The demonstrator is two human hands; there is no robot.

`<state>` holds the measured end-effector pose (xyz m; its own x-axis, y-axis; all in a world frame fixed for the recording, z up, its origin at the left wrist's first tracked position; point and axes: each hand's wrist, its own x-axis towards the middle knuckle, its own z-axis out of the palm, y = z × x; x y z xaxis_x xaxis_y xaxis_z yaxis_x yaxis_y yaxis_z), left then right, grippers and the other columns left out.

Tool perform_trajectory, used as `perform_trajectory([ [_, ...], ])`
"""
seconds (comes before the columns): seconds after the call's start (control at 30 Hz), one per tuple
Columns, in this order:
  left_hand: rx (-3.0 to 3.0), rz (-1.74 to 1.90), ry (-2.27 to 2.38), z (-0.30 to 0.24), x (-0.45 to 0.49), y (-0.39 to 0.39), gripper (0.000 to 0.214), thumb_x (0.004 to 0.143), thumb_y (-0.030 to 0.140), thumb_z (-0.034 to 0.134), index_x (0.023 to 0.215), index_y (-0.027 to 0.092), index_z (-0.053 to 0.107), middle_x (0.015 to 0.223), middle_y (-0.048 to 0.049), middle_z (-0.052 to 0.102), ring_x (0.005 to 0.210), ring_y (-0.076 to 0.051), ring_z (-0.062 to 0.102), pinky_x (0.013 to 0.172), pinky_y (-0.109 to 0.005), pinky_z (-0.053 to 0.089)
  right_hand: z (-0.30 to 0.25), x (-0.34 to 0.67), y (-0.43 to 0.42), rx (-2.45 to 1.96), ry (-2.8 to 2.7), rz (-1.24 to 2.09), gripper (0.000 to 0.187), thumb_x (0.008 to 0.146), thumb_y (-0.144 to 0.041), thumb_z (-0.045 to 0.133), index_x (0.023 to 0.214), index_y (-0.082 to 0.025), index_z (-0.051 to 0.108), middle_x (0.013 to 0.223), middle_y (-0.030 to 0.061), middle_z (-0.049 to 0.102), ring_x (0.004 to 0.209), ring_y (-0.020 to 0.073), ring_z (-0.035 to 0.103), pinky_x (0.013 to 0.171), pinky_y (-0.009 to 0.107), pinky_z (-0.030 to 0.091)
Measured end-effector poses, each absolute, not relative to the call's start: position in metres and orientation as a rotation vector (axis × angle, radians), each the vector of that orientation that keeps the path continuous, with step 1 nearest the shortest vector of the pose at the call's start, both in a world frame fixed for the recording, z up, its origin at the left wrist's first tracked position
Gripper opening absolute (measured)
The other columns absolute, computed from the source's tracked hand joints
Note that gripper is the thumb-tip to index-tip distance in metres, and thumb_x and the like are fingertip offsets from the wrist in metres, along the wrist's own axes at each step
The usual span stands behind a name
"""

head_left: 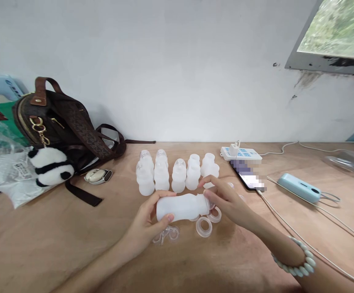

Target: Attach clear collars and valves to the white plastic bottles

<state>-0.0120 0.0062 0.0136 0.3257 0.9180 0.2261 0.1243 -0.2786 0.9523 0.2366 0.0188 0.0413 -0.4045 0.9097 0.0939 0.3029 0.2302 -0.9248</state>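
A white translucent baby bottle [179, 207] lies sideways in the air, its mouth toward the right. My left hand [149, 221] is closed around its base end, thumb in front. At the mouth end, my right hand [221, 197] pinches a clear collar [209, 204], partly hidden by the fingers. Below the bottle are loose clear rings [204, 227] and, nearer the left hand, small clear nipples [173, 232]. Behind stand several similar bottles: those on the left have clear tops [161, 171], while bottles [192, 173] on the right are open-mouthed.
A dark backpack [54, 122] with a panda pouch [51, 167] stands at left, near a watch [107, 176] and a plastic bag [8, 175]. On the right are a power strip [248, 154], a phone [244, 175], a light-blue power bank [299, 187] and cables.
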Motion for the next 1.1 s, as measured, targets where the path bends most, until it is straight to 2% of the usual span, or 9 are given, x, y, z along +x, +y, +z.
perform_trajectory([
  [0.07,1.649,1.066,0.951,0.014,-0.012,0.006,0.034,0.082,0.037,0.065,0.11,0.019,0.062,0.097,-0.0062,0.065,0.079,-0.019,0.058,0.066,-0.026,0.049,0.04,0.236,0.019,-1.077,-1.853,1.2,0.034,0.099,-0.05,0.037,0.118,-0.023,0.045,0.083,0.0012,0.061,0.064,0.0131,0.056,0.058,0.028,0.048],
  [0.13,1.616,1.058,0.964,0.014,-0.012,0.007,0.034,0.082,0.039,0.064,0.109,0.018,0.062,0.091,-0.0048,0.064,0.073,-0.017,0.057,0.062,-0.025,0.049,0.041,0.237,0.018,-0.989,-1.955,1.148,0.042,0.092,-0.048,0.053,0.126,-0.026,0.042,0.104,0.0056,0.062,0.08,0.0154,0.059,0.064,0.028,0.051],
  [0.2,1.578,1.032,0.975,0.014,-0.012,0.007,0.034,0.084,0.041,0.061,0.109,0.018,0.061,0.089,-0.0046,0.064,0.07,-0.017,0.058,0.058,-0.025,0.051,0.043,0.238,0.017,-0.966,-2.043,1.031,0.048,0.081,-0.039,0.07,0.122,-0.027,0.047,0.11,0.0056,0.06,0.089,0.017,0.059,0.067,0.027,0.051],
  [0.33,1.822,1.114,0.948,0.012,-0.013,0.003,0.03,0.085,0.031,0.063,0.112,0.019,0.06,0.099,-0.0077,0.067,0.081,-0.02,0.065,0.067,-0.029,0.057,0.038,0.23,0.018,-1.02,-1.902,1.08,0.023,0.082,-0.04,0.065,0.086,-0.02,0.054,0.07,-0.0016,0.057,0.062,0.0122,0.053,0.053,0.023,0.042],
  [0.43,2.349,1.295,0.821,0.006,-0.018,-0.001,0.039,0.085,0.016,0.065,0.123,0.021,0.058,0.116,-0.0108,0.067,0.103,-0.024,0.065,0.087,-0.035,0.056,0.03,0.222,0.02,-1.118,-1.656,1.443,0.035,0.085,-0.05,0.055,0.071,-0.019,0.05,0.053,-0.0046,0.051,0.044,0.0079,0.044,0.042,0.02,0.032],
  [0.6,3.033,1.292,0.554,-0.001,-0.033,-0.008,0.047,0.094,0.012,0.055,0.141,0.015,0.048,0.123,-0.0119,0.069,0.114,-0.026,0.064,0.092,-0.037,0.058,0.028,0.219,0.021,-1.143,-1.52,1.695,0.037,0.082,-0.05,0.057,0.065,-0.018,0.051,0.047,-0.0037,0.053,0.038,0.0057,0.042,0.037,0.017,0.022],
  [0.77,3.114,1.18,0.655,0.001,-0.04,-0.013,0.049,0.099,0.007,0.034,0.145,0.018,0.043,0.12,-0.0073,0.072,0.121,-0.026,0.061,0.097,-0.041,0.057,0.031,0.219,0.017,-1.16,-1.514,1.726,0.037,0.083,-0.049,0.055,0.064,-0.018,0.051,0.045,-0.004,0.052,0.038,0.0057,0.04,0.037,0.017,0.023],
  [0.93,3.113,1.241,0.499,0.01,-0.039,0.003,0.049,0.093,0.014,0.058,0.141,0.016,0.048,0.123,-0.0096,0.07,0.118,-0.027,0.064,0.095,-0.038,0.059,0.049,0.232,0.014,-1.184,-1.822,1.406,0.042,0.09,-0.053,0.05,0.068,-0.018,0.056,0.052,-0.0004,0.058,0.045,0.0095,0.049,0.043,0.021,0.036],
  [1.1,2.911,1.623,0.767,0.015,-0.034,0.01,0.053,0.084,0.013,0.068,0.135,0.019,0.055,0.117,-0.0106,0.071,0.1,-0.024,0.071,0.087,-0.034,0.061,0.068,0.27,0.03,-1.593,-1.865,0.394,0.036,0.091,-0.048,0.049,0.068,-0.02,0.054,0.054,-0.0009,0.056,0.05,0.0129,0.049,0.048,0.026,0.034],
])
